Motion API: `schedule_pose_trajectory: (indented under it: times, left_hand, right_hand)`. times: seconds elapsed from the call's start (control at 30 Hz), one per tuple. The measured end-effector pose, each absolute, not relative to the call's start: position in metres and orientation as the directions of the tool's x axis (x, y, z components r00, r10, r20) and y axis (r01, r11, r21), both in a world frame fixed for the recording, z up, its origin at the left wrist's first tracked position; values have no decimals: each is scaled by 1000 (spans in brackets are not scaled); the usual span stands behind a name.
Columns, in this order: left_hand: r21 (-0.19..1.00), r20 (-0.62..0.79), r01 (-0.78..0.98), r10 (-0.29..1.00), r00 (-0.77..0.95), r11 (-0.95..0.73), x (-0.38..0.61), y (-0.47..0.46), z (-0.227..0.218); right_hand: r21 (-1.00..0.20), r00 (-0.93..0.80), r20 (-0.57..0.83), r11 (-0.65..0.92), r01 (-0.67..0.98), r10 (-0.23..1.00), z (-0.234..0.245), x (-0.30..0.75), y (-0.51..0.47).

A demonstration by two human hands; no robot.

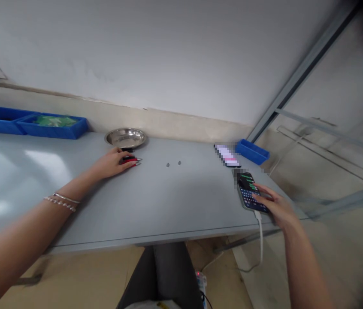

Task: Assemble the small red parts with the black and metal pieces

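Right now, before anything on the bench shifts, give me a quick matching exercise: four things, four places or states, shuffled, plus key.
Things
1. Left hand
2. Right hand
3. Metal dish
4. Two small pieces

Places or states
A. At the phone with a white cable plugged in
B. Grey, lying apart from each other on the tabletop, between the two hands
C. Over red items with silvery tips
D. Shiny, near the wall

Pairs: 1-C, 2-A, 3-D, 4-B
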State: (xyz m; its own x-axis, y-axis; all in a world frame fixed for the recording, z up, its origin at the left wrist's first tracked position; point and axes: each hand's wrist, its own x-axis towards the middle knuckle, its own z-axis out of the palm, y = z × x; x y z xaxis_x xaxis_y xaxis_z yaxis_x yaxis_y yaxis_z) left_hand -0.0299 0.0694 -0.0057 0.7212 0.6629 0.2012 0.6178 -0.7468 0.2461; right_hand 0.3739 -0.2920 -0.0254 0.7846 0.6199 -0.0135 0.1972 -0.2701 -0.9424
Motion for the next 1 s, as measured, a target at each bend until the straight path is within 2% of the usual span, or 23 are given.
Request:
schedule_pose_trajectory:
  times: [0.27, 0.5, 0.7, 1.0]
  left_hand:
    - [239, 203, 629, 671, 713, -740, -29, 69, -5]
    - [233, 194, 633, 673, 714, -739, -29, 68, -4]
    - [238, 200, 628, 670, 715, -741, -29, 69, -5]
    - [264, 211, 612, 664, 718, -746, -28, 68, -4]
  right_hand:
    - [-939, 782, -29, -285, 192, 623, -27, 376, -291]
    - [-974, 774, -25, -189, 123, 633, -29, 386, -297]
    - [-960, 771, 12, -209, 188, 637, -34, 391, -300]
    - [-981, 736, -53, -175, 89, 675, -33, 395, -312]
